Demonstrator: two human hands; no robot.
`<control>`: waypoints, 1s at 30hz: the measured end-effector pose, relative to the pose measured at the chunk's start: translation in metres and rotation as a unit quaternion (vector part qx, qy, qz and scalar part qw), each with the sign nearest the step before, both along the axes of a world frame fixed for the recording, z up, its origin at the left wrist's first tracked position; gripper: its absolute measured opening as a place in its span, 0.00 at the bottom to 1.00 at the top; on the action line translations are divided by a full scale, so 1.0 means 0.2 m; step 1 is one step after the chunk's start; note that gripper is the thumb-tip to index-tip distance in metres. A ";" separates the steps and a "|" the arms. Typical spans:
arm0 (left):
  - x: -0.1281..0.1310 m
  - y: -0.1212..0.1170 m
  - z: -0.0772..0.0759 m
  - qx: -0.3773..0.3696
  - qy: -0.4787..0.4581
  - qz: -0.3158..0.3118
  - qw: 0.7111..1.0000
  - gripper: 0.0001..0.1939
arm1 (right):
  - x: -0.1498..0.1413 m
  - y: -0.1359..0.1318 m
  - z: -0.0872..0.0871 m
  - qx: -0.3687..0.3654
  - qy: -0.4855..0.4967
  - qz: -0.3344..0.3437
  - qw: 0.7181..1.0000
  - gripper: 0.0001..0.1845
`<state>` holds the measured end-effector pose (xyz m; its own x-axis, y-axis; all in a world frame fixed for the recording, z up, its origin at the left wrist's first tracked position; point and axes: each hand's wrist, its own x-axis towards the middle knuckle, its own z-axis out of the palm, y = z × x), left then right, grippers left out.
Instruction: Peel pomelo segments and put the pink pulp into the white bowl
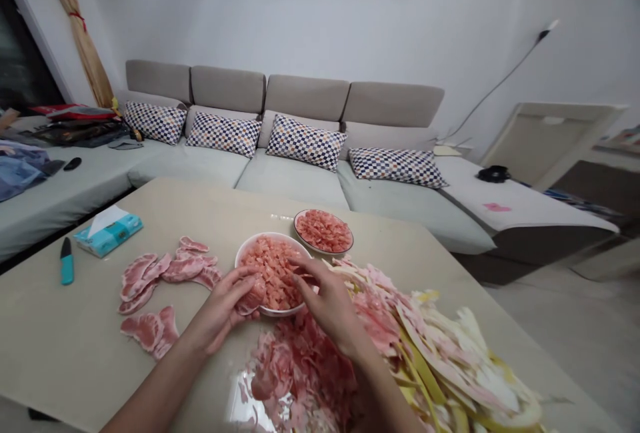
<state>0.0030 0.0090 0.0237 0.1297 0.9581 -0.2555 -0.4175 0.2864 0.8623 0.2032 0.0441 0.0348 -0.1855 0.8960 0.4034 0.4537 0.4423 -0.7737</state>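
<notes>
My left hand (227, 306) grips a peeled pink pomelo segment (251, 293) at the near left rim of a white bowl (285, 313). Pieces of pink pomelo pulp (274, 266) fill this bowl. Over its right edge is my right hand (327, 299), fingers bent and thumb apart from them, with nothing visible between. Just below the bowl lies a heap of pink pomelo membranes (305, 366), partly hidden by my right forearm. To the left, several unopened pomelo segments (193, 263) rest on the table (70, 346).
Behind the bowl stands a dark-rimmed plate of pulp (324, 231). A large pile of yellow and white peel (450, 359) covers the table's right side. A turquoise-handled knife (67, 266) and a tissue pack (110, 234) lie at the left. Beyond the table is a sofa (290, 179).
</notes>
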 end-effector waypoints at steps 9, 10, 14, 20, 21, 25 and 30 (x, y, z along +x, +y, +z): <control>0.02 -0.02 -0.02 0.144 0.094 -0.034 0.984 0.24 | -0.10 -0.08 0.07 -0.064 0.000 0.113 0.992 0.12; 0.02 -0.02 -0.02 0.162 0.106 -0.037 0.980 0.24 | -0.10 -0.08 0.07 -0.071 0.009 0.120 0.990 0.12; 0.02 -0.02 -0.02 0.191 0.136 -0.045 0.971 0.23 | -0.11 -0.08 0.05 -0.070 0.021 0.117 0.990 0.11; 0.02 0.00 -0.01 0.183 0.170 -0.051 0.967 0.24 | -0.09 -0.06 0.04 -0.011 -0.011 0.093 0.995 0.08; 0.03 0.01 -0.01 0.184 0.181 -0.051 0.965 0.24 | -0.08 -0.06 0.04 -0.008 -0.013 0.086 0.996 0.08; 0.04 0.04 -0.01 0.234 0.270 -0.036 0.933 0.27 | -0.06 -0.03 0.03 0.012 -0.013 0.027 0.999 0.09; 0.01 0.15 -0.04 0.348 0.401 -0.037 0.847 0.35 | -0.04 -0.02 0.03 0.018 -0.046 0.012 0.999 0.12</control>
<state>0.0052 0.0389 0.0164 0.2474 0.9099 0.3329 0.3788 -0.4070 0.8312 0.1960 0.0404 0.0416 -0.2451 0.8758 0.4158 0.5106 0.4812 -0.7125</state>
